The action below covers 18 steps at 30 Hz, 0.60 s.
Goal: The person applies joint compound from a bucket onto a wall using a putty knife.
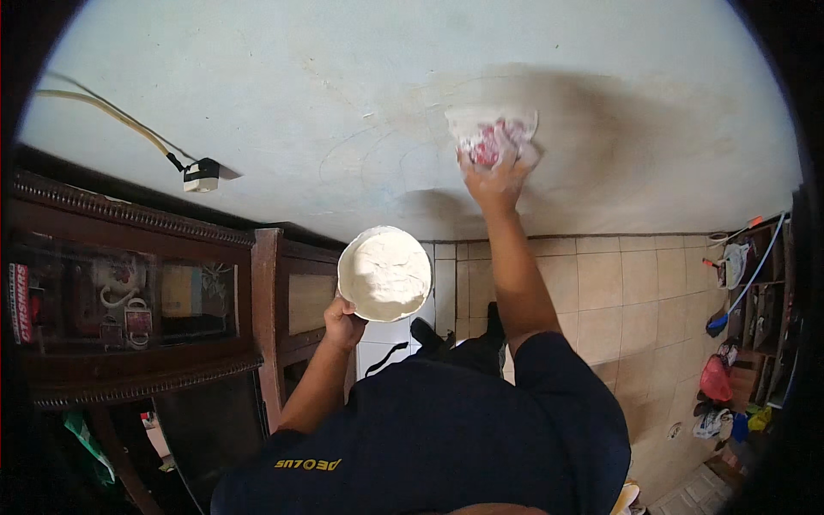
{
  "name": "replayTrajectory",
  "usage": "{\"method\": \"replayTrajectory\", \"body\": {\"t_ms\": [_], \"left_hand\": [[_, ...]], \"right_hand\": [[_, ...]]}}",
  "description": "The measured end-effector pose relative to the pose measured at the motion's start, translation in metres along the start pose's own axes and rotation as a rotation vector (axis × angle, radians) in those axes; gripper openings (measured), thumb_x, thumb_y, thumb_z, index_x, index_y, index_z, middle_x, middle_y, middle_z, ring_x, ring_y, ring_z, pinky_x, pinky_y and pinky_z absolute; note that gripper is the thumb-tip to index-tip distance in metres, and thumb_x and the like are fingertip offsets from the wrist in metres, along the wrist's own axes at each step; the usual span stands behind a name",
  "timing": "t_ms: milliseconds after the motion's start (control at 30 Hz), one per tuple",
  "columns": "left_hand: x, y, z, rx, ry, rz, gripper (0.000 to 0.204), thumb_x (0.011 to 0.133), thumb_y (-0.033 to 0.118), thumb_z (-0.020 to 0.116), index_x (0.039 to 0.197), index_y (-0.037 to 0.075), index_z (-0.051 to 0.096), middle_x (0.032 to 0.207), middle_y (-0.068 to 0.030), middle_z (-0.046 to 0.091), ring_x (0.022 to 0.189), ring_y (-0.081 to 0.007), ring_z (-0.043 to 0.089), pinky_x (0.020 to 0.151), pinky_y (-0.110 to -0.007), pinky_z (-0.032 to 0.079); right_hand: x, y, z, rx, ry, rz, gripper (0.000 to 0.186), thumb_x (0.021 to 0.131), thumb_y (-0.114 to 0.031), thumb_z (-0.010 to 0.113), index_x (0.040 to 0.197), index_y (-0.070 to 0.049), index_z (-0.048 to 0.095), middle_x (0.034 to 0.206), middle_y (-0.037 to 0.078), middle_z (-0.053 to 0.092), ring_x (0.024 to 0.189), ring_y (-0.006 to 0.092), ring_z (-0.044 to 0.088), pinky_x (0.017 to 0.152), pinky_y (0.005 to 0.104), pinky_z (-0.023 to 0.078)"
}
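We find the left hand (343,326) pinching a bowl (342,275) of paste (388,264), the right hand (498,178) gripping a spreader (468,123) at the wall (283,103); work appears partial, brownish patches (699,105) untreated.

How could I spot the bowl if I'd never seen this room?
Find the big dark wooden cabinet on the picture's left side. Just right of it, the person's left hand holds the bowl by its edge. Unlike the boxy cabinet, it is round and pale, with white paste inside.
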State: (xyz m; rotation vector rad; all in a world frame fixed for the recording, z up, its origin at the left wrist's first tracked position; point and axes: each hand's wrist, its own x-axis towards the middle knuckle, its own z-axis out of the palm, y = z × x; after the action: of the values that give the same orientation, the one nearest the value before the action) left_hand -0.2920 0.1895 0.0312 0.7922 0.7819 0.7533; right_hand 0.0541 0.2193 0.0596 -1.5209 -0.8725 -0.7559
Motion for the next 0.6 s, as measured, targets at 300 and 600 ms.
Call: {"method": "replayTrajectory", "body": {"t_ms": [300,600], "left_hand": [[-0.011,-0.007,-0.014,0.013,0.071,-0.029,0.076,0.056,0.027,0.052,0.127,0.001,0.044,0.121,-0.0141,0.053,0.11,-0.0308,0.051,0.096,-0.044,0.039],[-0.009,-0.007,-0.009,-0.054,0.033,0.011,0.074,0.058,0.024,0.051,0.128,-0.001,0.043,0.124,-0.015,0.052,0.113,-0.0308,0.05,0.098,-0.043,0.038]], "right_hand": [[-0.095,0.028,-0.012,-0.081,-0.28,0.095,0.066,0.06,-0.024,0.08,0.115,-0.005,0.05,0.111,0.018,0.035,0.102,0.0347,0.041,0.084,0.0446,0.043],[0.023,-0.047,0.012,0.118,0.098,-0.03,0.064,0.055,-0.022,0.083,0.11,-0.007,0.054,0.109,0.017,0.036,0.103,0.0329,0.043,0.082,0.042,0.043]]}}
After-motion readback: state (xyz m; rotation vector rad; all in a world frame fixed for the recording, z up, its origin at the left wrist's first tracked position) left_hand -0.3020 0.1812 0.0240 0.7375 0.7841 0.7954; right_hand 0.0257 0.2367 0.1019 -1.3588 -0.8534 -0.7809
